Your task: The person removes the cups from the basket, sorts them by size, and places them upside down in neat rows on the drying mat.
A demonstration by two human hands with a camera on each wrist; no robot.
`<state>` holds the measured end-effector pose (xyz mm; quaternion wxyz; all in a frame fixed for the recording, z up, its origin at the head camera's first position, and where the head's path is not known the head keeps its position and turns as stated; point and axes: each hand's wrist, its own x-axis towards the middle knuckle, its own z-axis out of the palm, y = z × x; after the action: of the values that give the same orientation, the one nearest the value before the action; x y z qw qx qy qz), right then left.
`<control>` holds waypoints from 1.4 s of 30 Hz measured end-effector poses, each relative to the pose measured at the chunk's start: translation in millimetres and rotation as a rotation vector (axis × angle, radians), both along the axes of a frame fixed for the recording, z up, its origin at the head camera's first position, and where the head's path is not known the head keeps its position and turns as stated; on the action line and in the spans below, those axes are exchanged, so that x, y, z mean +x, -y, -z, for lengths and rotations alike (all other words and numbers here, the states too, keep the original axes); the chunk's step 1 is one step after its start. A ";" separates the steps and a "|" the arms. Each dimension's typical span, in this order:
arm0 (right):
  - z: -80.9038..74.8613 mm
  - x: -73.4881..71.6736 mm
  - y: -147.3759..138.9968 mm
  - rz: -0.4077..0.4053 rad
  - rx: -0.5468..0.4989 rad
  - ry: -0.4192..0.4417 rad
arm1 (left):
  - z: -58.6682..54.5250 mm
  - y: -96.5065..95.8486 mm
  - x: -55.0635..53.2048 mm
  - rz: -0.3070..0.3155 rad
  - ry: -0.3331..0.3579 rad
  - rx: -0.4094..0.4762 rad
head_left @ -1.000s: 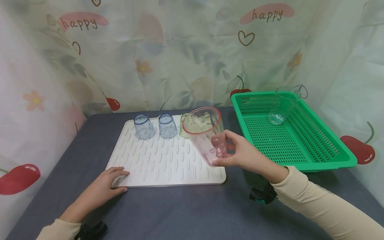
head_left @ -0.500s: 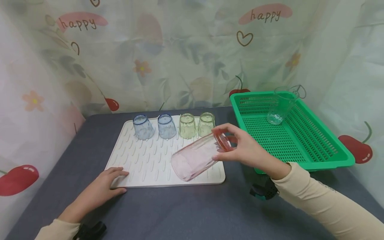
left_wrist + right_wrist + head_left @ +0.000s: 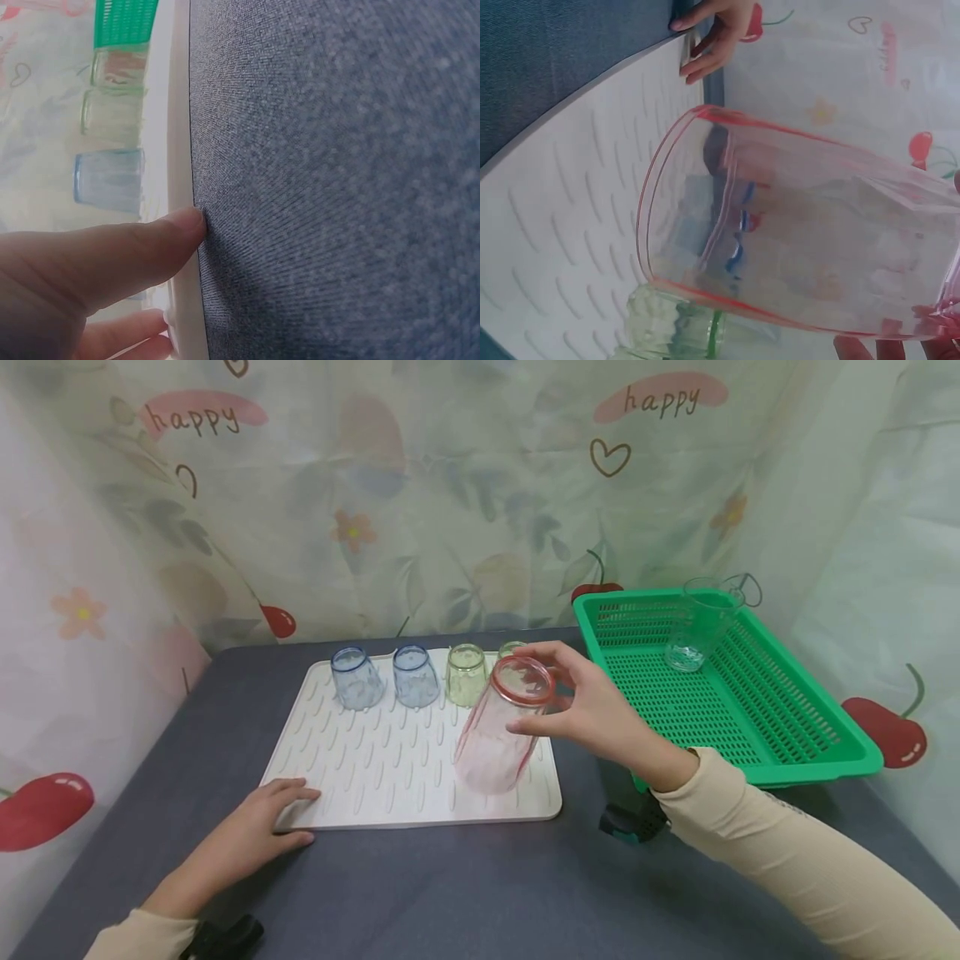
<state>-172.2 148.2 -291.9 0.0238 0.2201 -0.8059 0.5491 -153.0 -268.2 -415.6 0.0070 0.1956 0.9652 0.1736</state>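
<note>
My right hand [image 3: 600,714] grips a tall pink-tinted glass [image 3: 491,747] near its base. The glass is upside down, base up, its mouth close over the white ribbed drying mat [image 3: 390,785]. In the right wrist view the glass [image 3: 817,217] fills the middle, its rim facing the mat. My left hand [image 3: 251,831] rests at the mat's front left corner, thumb at the front edge and other fingers on top. Two blue glasses [image 3: 416,678] stand inverted in the mat's back row. Beside them are two green glasses [image 3: 467,677], the right one mostly hidden behind my right hand.
A green plastic basket [image 3: 817,773] stands to the right of the mat with a clear glass mug [image 3: 693,631] inside. A dark grey cloth [image 3: 450,893] covers the table. Patterned curtains [image 3: 465,502] enclose the back and sides.
My right hand has turned the pink glass from mouth up, through lying sideways, to mouth down over the mat's right part. The left hand has stayed at the mat's corner.
</note>
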 end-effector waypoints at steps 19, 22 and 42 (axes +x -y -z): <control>-14.9 -26.1 49.8 -0.012 0.014 -0.085 | -0.1 -0.1 -1.7 -0.011 0.017 -0.016; -15.6 -29.7 59.9 -0.024 -0.001 -0.080 | -0.3 0.1 -1.4 -0.008 0.014 -0.012; 16.4 -50.1 128.8 -0.078 -0.096 0.012 | -0.2 0.6 -1.4 0.000 0.016 -0.001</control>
<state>-222.3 19.4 -308.3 0.0083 0.2465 -0.7696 0.5890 -154.3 -268.8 -415.4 0.0147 0.1942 0.9652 0.1747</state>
